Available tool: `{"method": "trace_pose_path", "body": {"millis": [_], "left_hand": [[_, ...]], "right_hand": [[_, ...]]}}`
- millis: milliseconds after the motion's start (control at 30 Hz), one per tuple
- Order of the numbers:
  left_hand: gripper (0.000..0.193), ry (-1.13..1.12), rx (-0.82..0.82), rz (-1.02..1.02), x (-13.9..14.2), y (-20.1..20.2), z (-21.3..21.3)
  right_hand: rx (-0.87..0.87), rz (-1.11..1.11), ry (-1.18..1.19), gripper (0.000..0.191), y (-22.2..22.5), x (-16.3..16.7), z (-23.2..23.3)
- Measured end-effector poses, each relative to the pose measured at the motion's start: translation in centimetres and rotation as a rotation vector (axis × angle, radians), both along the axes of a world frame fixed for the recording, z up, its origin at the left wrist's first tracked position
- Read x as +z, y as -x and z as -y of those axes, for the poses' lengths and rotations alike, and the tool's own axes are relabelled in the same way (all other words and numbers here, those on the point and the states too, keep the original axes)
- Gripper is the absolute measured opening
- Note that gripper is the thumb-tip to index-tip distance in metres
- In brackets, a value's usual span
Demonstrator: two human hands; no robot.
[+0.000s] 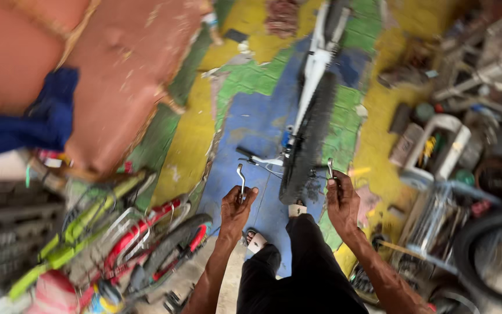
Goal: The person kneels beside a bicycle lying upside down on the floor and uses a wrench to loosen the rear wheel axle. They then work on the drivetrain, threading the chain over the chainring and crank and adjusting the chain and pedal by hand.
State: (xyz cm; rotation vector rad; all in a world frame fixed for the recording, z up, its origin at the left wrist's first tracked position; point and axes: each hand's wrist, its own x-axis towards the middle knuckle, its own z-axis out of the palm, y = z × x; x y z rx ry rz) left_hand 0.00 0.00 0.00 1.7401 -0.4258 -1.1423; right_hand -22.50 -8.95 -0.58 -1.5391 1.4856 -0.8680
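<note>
Your left hand (236,204) has its grip closed around a bent metal tool (241,176), whose hooked end rises above the fingers. Your right hand (341,199) has its grip closed on a second, shorter metal tool (330,168), held upright beside the tyre. Between both hands stands the bicycle wheel (306,142), its black tyre seen edge-on, with the white frame (316,61) running away from you along the floor (251,122), which is painted in blue, green and yellow patches. Your legs, in dark trousers, flank the near end of the wheel and appear to steady it; one sandalled foot (255,239) rests on the blue patch. A red and a green bicycle (140,238) lie near the lower left edge of the floor. Loose tyres and cluttered parts (466,192) occupy the right edge. A blue cloth (36,119) lies over reddish cushions at upper left.
</note>
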Motion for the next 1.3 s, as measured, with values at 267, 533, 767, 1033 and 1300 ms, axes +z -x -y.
{"method": "trace_pose_path", "body": {"millis": [267,533,767,1033,1300], "left_hand": [[0.043,0.093,-0.27,0.24,1.2,5.0,11.9],[0.048,0.124,-0.273,0.423,-0.1,9.4,22.5],[0.045,0.189,-0.348,0.418,-1.4,8.8,27.6],[0.041,0.205,-0.443,0.378,-3.8,9.1,28.1],[0.02,0.279,-0.565,0.57,-5.7,8.5,27.9]], "right_hand": [[-0.176,0.041,-0.116,0.034,3.0,-1.1,3.8],[-0.236,0.232,-0.279,0.036,2.8,-4.2,11.2],[-0.233,0.339,-0.251,0.041,0.8,-6.9,15.4],[-0.302,0.606,-0.361,0.051,-0.5,-8.5,15.7],[-0.287,0.63,-0.432,0.053,-0.8,-10.2,16.8]]}}
